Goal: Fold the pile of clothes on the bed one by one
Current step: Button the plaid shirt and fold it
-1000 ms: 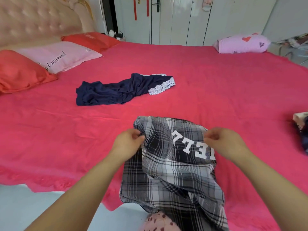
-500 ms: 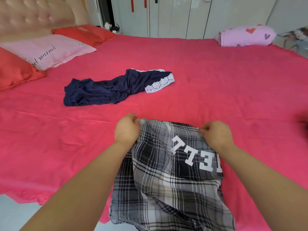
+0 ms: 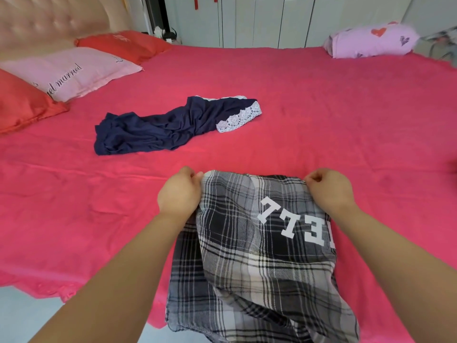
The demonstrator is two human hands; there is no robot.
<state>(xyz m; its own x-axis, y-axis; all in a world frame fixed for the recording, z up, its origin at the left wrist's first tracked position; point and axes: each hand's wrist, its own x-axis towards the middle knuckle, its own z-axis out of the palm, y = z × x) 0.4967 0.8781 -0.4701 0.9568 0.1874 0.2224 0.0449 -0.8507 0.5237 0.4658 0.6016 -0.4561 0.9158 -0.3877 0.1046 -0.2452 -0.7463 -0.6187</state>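
Observation:
A grey, black and white plaid garment (image 3: pixel 249 263) with large white letters lies at the near edge of the bed (image 3: pixel 321 125) and hangs over it. My left hand (image 3: pixel 180 191) pinches its top left corner. My right hand (image 3: pixel 330 190) pinches its top right corner. Both hands hold the top edge flat against the pink sheet. A crumpled navy garment with white lace trim (image 3: pixel 170 126) lies further back, left of centre, apart from my hands.
Red pillows (image 3: pixel 22 102) and a pink pillow (image 3: pixel 71 70) lie by the padded headboard at left. A lilac pillow with hearts (image 3: pixel 371 40) sits at the far right corner. White wardrobe doors (image 3: pixel 272 18) stand behind the bed. Pale floor shows at lower left.
Both hands have pushed the plaid garment's top edge forward across the bed and lowered it onto the sheet. The hands have spread slightly apart. The navy garment has not moved.

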